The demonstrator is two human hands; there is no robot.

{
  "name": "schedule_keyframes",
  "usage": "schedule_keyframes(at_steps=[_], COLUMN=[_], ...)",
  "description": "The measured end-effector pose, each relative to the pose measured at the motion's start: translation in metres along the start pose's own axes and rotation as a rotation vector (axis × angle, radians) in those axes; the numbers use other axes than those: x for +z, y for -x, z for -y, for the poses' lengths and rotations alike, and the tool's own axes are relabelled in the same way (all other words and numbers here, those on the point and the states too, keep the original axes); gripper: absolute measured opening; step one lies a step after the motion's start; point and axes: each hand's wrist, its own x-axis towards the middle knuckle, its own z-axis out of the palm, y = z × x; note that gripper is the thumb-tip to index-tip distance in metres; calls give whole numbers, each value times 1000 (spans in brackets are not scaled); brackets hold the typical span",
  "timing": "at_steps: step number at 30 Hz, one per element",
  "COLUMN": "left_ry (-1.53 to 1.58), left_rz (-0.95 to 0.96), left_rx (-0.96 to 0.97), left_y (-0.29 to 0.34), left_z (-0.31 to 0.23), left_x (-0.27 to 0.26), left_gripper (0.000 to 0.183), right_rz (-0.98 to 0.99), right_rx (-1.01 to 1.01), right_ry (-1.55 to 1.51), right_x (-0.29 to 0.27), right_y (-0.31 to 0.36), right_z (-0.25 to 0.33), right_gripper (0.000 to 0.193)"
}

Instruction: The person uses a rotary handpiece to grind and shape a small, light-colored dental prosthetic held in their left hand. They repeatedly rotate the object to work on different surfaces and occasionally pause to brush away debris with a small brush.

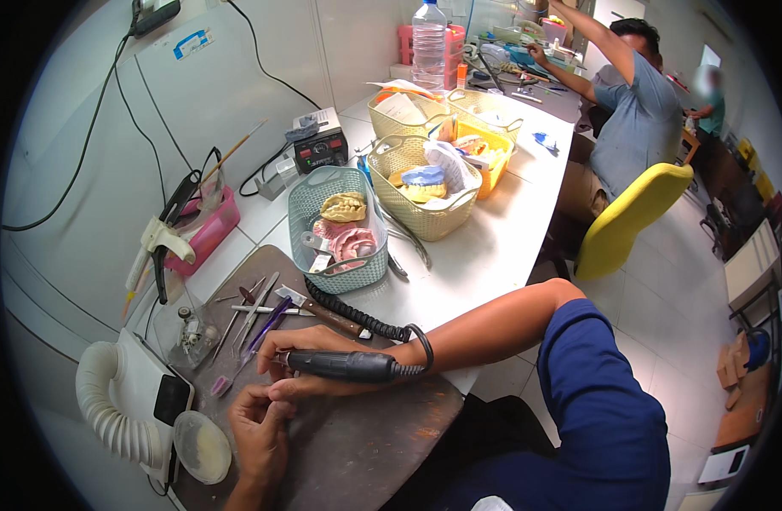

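Handpiece [344, 366]: black, slim and cylindrical, with a thicker, ribbed rear end; its narrow front end is partly hidden by the fingers, so the tip and any bur on it cannot be made out.
Position at the hand: it lies in the right hand [310, 338], across the gap between thumb and index finger, front end pointing left toward the fingertips, rear end over the wrist.
Cord [357, 317]: black, looping up from the handpiece's rear end, then coiled as it runs past the light blue basket.
Right hand: closed around the handpiece, fingers bent, above the dark work board [391, 434].
Left hand [259, 434]: fingers curled, thumb and fingertips close together, just beside the right thumb; whether something small is pinched there cannot be told.
Hand tools: a purple-handled tool [270, 325] and a brown-handled knife [338, 318] lie on the board just beyond the right hand, among thin metal instruments.
Round dish [202, 448]: clear, with pale yellow contents, left of the left hand, near a white ridged hose [104, 404].
Light blue basket [344, 277]: farther off, holding 1 yellowish dental cast [344, 206] and pink pieces [354, 244].
Co-worker [633, 119]: seated at the far right, 1 arm raised.
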Motion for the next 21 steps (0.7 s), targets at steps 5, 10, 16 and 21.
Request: schedule_keyframes(at_steps=[5,10,16,21], left_ry=[46,94,155,151], left_rz=[-32,-38,-49,-33], left_rx=[-43,-74,-47,-107], left_y=[-1,-2,0,-3], left_z=[-3,-2,-4,-11], left_x=[3,0,-1,7], left_gripper=[15,15,17,18], right_rz=[31,23,34,-28], right_rx=[-4,-38,-36,58], right_ry=[-11,-17,-100,-53], right_x=[-3,-1,3,1], right_y=[2,1,-3,-1], right_z=[2,-5,-6,-5], right_gripper=[37,31,26,24])
